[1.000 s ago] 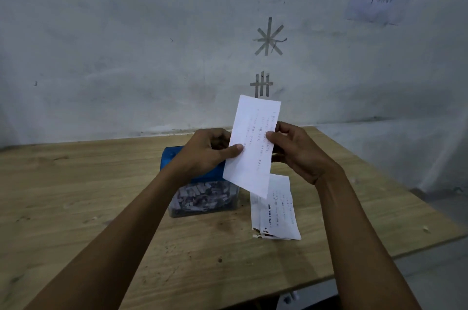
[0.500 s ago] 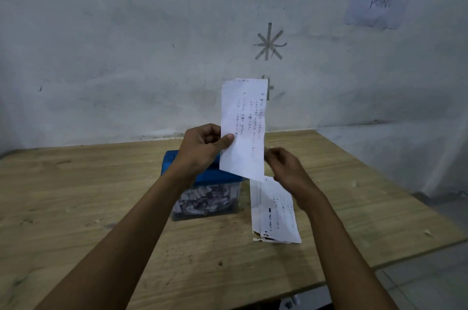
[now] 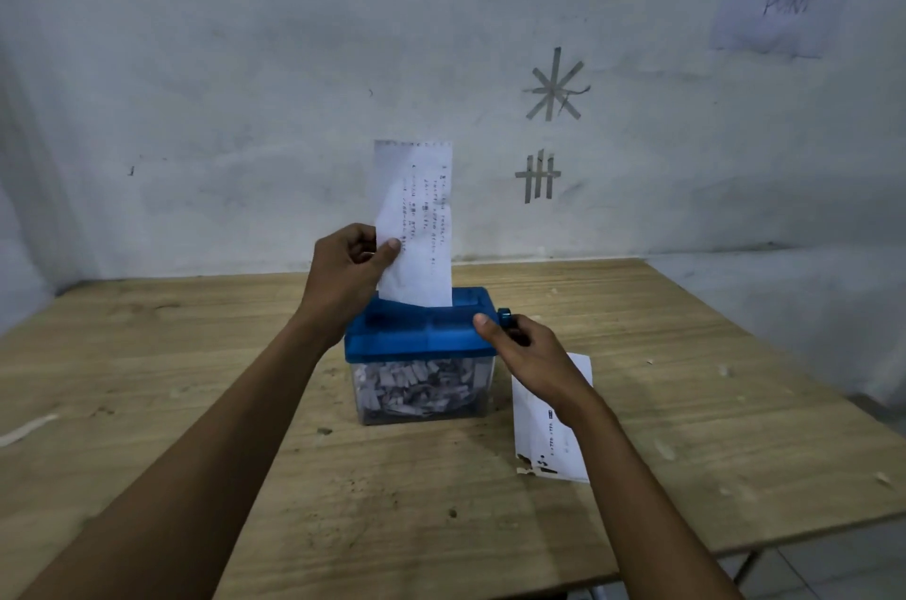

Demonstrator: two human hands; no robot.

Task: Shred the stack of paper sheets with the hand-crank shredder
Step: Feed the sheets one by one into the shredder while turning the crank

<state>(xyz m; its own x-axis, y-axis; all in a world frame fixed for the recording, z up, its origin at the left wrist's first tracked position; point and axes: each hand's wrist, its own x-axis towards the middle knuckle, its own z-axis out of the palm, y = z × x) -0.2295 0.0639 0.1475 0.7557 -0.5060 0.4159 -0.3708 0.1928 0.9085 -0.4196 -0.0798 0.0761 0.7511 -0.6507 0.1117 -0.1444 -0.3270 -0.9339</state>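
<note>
On the counter [image 3: 196, 378], the left hand [image 3: 345, 271] pinches one sheet [image 3: 416, 217] upright in the slot of the shredder [image 3: 421, 334], the right hand [image 3: 524, 349] grips its crank [image 3: 505, 318], the stack [image 3: 554, 442] lies just right of it; advisable: keep the sheet square, crank steadily.

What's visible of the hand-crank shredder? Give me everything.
The shredder is a small box: a blue plastic-looking lid over a clear bin nearly full of paper shreds. It stands upright on the wooden table. A printed sheet stands in its top slot, pinched by the left hand. A blue crank sticks out of its right side; the right hand curls round it, thumb on the lid. More sheets lie beside it on the right.
</note>
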